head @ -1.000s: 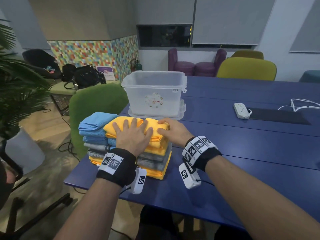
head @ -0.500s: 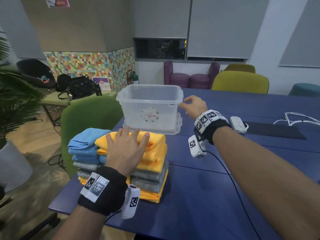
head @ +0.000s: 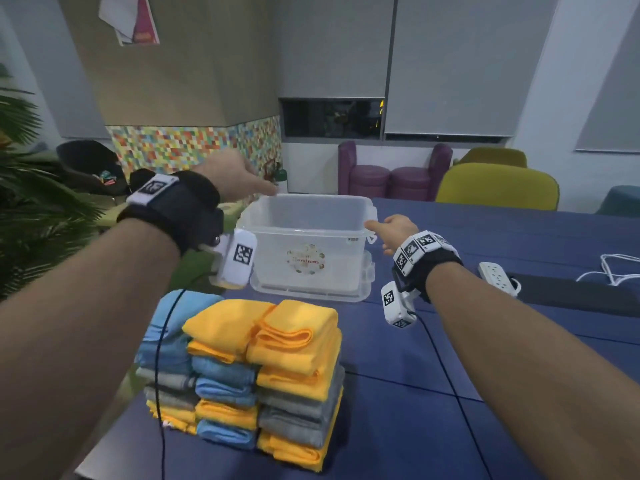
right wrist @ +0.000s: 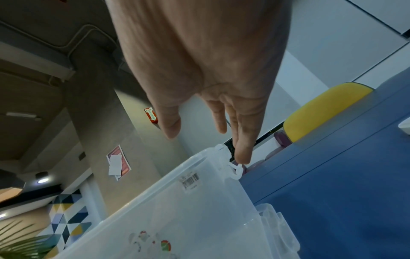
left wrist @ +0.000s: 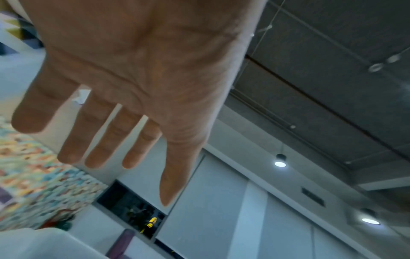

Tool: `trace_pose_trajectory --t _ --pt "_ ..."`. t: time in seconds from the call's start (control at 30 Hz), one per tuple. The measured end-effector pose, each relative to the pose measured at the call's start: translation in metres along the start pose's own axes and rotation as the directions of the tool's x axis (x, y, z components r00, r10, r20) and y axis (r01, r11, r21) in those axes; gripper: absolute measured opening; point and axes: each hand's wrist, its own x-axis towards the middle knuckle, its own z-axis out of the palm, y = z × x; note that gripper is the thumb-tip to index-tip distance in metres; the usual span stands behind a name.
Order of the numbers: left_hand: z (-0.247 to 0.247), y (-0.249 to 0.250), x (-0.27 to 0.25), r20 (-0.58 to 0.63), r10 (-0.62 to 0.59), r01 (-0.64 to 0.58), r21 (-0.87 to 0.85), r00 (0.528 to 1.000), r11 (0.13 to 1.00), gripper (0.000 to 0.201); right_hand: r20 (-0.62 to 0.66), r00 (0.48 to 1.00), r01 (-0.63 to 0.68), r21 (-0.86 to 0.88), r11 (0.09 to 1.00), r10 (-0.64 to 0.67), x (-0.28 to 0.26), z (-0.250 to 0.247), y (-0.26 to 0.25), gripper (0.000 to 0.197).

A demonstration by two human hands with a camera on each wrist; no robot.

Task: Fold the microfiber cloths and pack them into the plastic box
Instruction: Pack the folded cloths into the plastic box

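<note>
The plastic box (head: 304, 244) sits upright and open-mouthed on the blue worktop (head: 485, 393), its lid (head: 365, 284) tucked underneath it, just behind the pile of folded cloths (head: 263, 372). Its long axis runs across the person, left to right, with the stickered long wall facing them and the mouth pointing straight up. Nothing shows inside it.

Both hands are reaching for it. The right hand (head: 393, 230) is beside the box's right end, fingers straight and relaxed, one fingertip (right wrist: 241, 156) touching or all but touching the small latch (right wrist: 235, 170) at the rim corner; it grips nothing. The left hand (head: 235, 178) hovers above the box's left rear corner, palm spread and fingers (left wrist: 99, 140) apart, clear of the rim and empty.

I judge the step to be taking the box by its two short ends to draw it nearer. To do it well, both hands should settle under the rim lips at the ends rather than on the flimsy latch, then lift or slide evenly so the loose lid below doesn't skid. It should land close to the cloths without nudging the stack, which stands near the worktop's left edge.

Beyond the box, to its right, lie a white power strip (head: 495, 277) and a dark mat (head: 581, 296).
</note>
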Motion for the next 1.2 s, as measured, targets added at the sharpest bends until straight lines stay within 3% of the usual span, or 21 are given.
trace_pose_trajectory --t 0.2,0.4,0.5,0.57,0.63,0.7,0.9,1.0,1.2 --pt "0.042 -0.032 0.069 0.116 -0.217 0.214 0.039 0.969 0.976 0.068 0.072 0.997 0.002 -0.036 0.999 0.0 0.016 0.013 0.012 0.055" --pt "0.099 -0.062 0.101 0.297 -0.346 0.375 -0.045 0.89 0.926 0.065 0.061 0.998 -0.001 0.074 0.997 -0.004 0.03 0.023 0.019 0.067" --pt "0.109 -0.08 0.117 0.351 -0.348 0.421 -0.156 0.869 0.894 0.055 0.1 0.995 -0.009 0.107 0.994 -0.001 0.04 0.029 0.02 0.079" --pt "0.116 -0.092 0.127 0.364 -0.379 0.484 -0.265 0.851 0.834 0.047 0.129 0.991 0.012 0.13 0.991 -0.029 0.05 0.034 0.025 0.074" --pt "0.123 -0.101 0.136 0.378 -0.409 0.537 -0.352 0.831 0.766 0.032 0.111 0.994 0.007 0.144 0.99 -0.023 0.059 0.04 0.029 0.082" --pt "0.132 -0.11 0.144 0.404 -0.427 0.578 -0.414 0.809 0.703 0.03 0.091 0.996 0.002 0.151 0.988 -0.016 0.062 0.044 0.031 0.085" --pt "0.143 -0.116 0.149 0.351 -0.442 0.565 -0.512 0.825 0.647 0.006 0.064 0.998 0.007 0.14 0.99 -0.016 0.058 0.043 0.028 0.056" --pt "0.141 -0.109 0.144 0.333 -0.451 0.557 -0.572 0.828 0.602 0.007 0.051 0.999 0.001 0.138 0.99 -0.008 0.056 0.036 0.028 0.051" --pt "0.109 -0.06 0.112 0.237 -0.4 0.448 -0.665 0.885 0.598 0.018 0.009 0.999 0.039 0.134 0.99 -0.04 0.047 -0.003 0.028 0.044"
